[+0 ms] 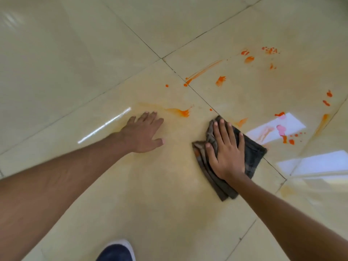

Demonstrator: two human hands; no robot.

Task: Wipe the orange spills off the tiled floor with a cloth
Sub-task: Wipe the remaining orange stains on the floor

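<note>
Right hand: the right hand (226,153) is flat on top of the cloth, fingers (223,129) straight and spread, palm pressing down. Nothing is curled round it.
Left hand: the left hand (145,132) is planted on bare tile to the left, fingers (148,117) straight and close together, thumb out, holding nothing.
Cloth: the dark, folded cloth (252,151) is pinned under the right hand, right of centre and near, lying across a grout line (197,93).
Spills: the nearest splash (181,112) sits just beyond the two hands, between them. A faint smear (242,122) lies just past the cloth's far edge. A long streak (202,71) and scattered blots (270,50) lie farther off, and more drops (291,141) dot the right side.
Floor: the glossy pale tiled floor (75,53) shows a faint orange haze around the left hand.
Shoe: a dark shoe (116,251) shows at the near edge.
Progress: I'd say it's early going, with most marks unwiped.
Risk, smearing: a flat, loaded cloth may drag the orange into wider films rather than lift it.
Risk, grout: wiping across the joint could push colour into it.
Risk, slip: the bracing left hand could skid on the slick tile, or slide into the nearest splash and track it.
Risk, missed spots: the far scatter is well apart from the cloth, so a long reach may lose pressure.
</note>
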